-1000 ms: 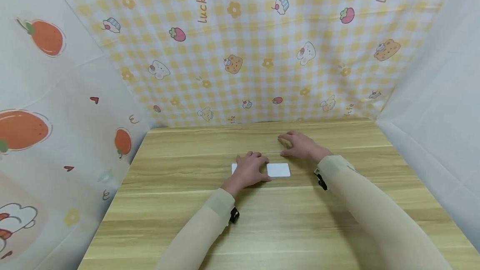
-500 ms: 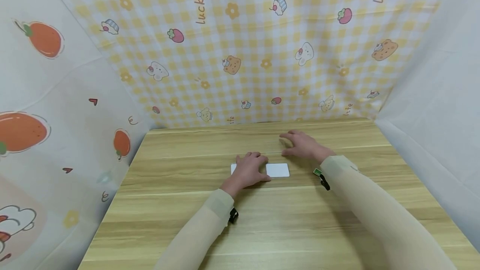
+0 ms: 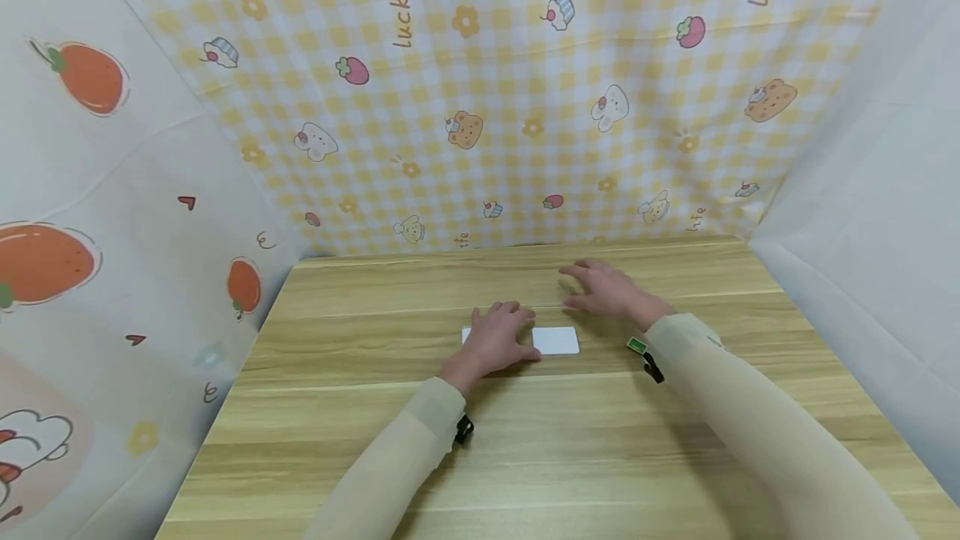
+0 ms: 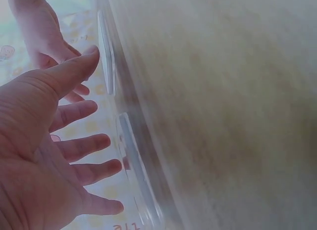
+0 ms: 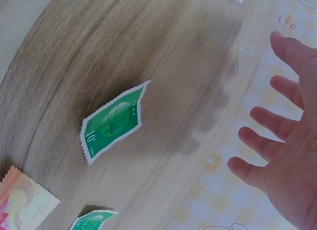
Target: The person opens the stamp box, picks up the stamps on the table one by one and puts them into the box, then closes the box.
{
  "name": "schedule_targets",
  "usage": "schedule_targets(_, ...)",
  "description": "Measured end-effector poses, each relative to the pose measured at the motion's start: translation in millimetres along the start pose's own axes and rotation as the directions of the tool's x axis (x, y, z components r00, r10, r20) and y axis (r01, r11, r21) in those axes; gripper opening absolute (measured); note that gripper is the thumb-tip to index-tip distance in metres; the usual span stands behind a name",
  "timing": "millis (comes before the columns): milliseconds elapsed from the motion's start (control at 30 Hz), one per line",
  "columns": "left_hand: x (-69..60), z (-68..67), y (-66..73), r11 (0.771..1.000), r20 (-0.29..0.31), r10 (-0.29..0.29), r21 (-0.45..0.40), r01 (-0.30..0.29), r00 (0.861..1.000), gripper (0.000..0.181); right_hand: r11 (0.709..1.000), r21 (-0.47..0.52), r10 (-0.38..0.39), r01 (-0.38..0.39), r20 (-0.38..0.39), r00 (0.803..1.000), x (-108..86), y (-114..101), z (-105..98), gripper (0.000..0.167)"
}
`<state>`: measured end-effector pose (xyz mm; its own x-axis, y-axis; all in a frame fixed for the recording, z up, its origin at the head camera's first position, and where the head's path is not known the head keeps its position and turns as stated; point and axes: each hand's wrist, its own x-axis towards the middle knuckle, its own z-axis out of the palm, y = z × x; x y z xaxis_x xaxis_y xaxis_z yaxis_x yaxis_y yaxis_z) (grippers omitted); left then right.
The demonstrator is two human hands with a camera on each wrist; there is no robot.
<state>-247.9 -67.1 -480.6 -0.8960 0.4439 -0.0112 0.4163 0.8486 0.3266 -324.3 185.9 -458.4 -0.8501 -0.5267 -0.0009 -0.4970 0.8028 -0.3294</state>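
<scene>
My left hand (image 3: pixel 497 337), its fingers spread, is over one white card-like piece (image 3: pixel 467 334) and mostly hides it. Beside its thumb lies a second white rectangular piece (image 3: pixel 556 340). From the left wrist view these look like thin flat items with clear edges (image 4: pixel 138 165). Further back on the right, my right hand (image 3: pixel 606 290) reaches over the table with parted fingers and no object visible in its grasp. Close to the right wrist lies a green postage stamp (image 5: pixel 114 121), slightly curled, with two more stamps nearby: another green one (image 5: pixel 94 220) and an orange-yellow one (image 5: pixel 25 200).
A wood-grain table (image 3: pixel 525 457) spreads under both hands. Behind it hangs a yellow checked cloth (image 3: pixel 510 90); a white cloth with orange fruit prints (image 3: pixel 135 165) stands at the left and a plain white one (image 3: pixel 885 173) at the right.
My right wrist and forearm have shifted slightly to the right, and more of the green stamp shows beside the cuff. The left hand and white pieces stay nearly where they were.
</scene>
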Motion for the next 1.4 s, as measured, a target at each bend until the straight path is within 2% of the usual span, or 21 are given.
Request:
schedule_targets(433, -5.8, -12.5, -2.8, 0.999, -0.017, -0.007, 0.040, 0.008, 1.000, 0.074, 0.998, -0.045, -0.057, 0.054, -0.071, 0.996, -3.9, -23, -1, 0.066)
schedule_targets(733, -15.6, -18.6, -10.6, 0.998, -0.034, -0.010, 0.058, 0.012, 0.999, 0.070, 0.983, -0.092, -0.170, 0.159, -0.117, 0.979, -4.6, -50, 2, 0.061)
schedule_targets(1100, -31.2, -23.4, -21.7, 0.999, -0.084, 0.001, 0.050, 0.003, 0.996, 0.069, 0.970, -0.110, -0.226, 0.216, -0.079, 0.971, -5.1, -80, 12, 0.060)
schedule_targets(1400, -47.8, -24.9, -40.1, 1.000, -0.122, -0.013, 0.001, 0.014, 0.992, 0.070, 0.971, -0.118, -0.215, 0.207, -0.060, 0.975, -4.5, -90, 27, 0.057)
